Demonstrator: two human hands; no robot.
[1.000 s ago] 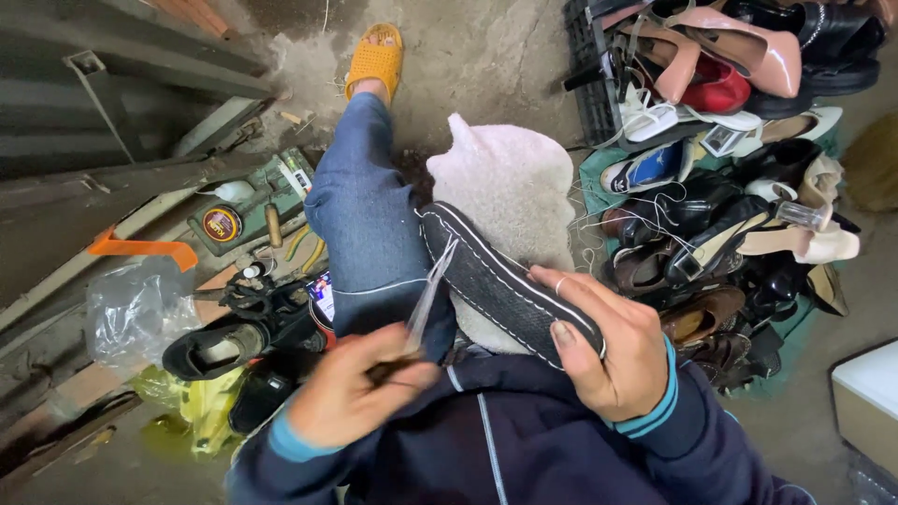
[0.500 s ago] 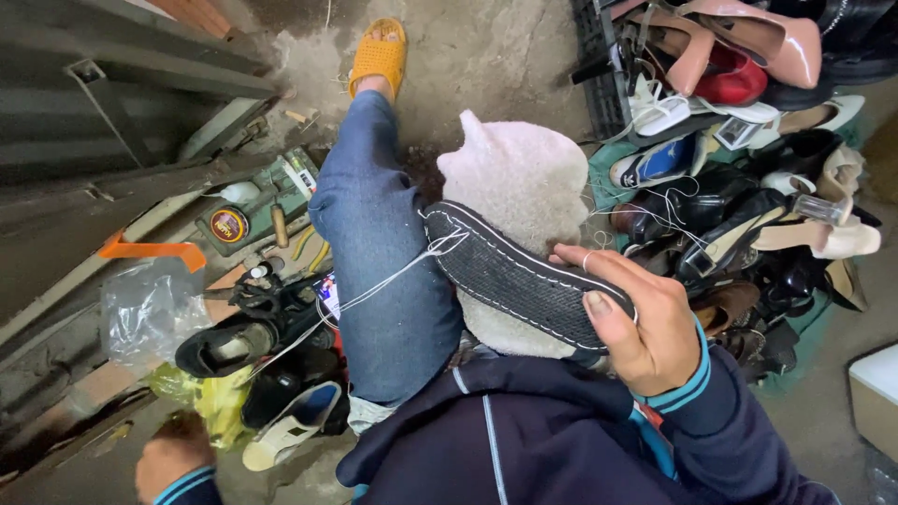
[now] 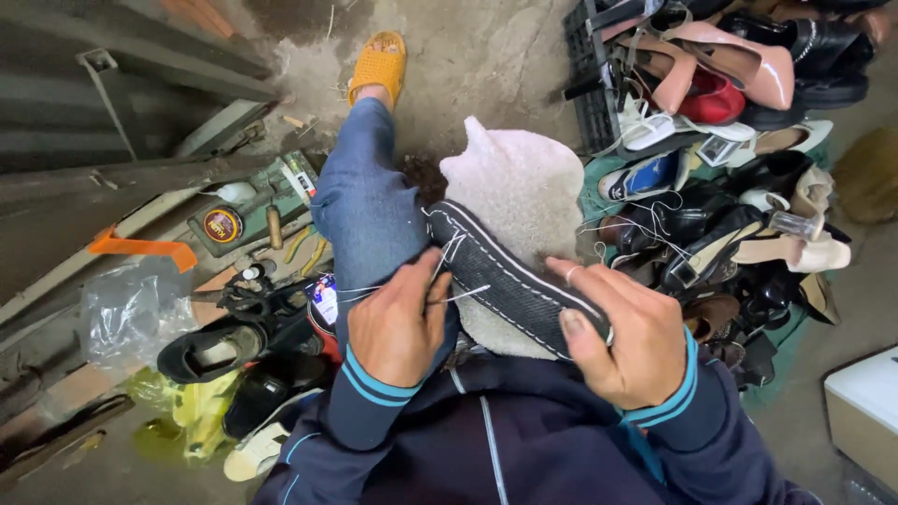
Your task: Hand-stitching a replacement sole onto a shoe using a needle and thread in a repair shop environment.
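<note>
Shoe (image 3: 510,276), dark with a white stitch line, lies across our lap on a pale fleece (image 3: 524,192). Our right hand (image 3: 627,341) clamps its near end, fingers curled over the edge. Our left hand (image 3: 398,327) pinches a needle (image 3: 458,296) and white thread (image 3: 444,257) at its side. Heaped shoes (image 3: 730,187) sit to our right.

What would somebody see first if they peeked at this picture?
Probably the dark shoe in the middle, held over the person's lap by the right hand while the left hand pinches white thread at its edge. Next, the big pile of shoes on the right and the orange sandal up top.
</note>
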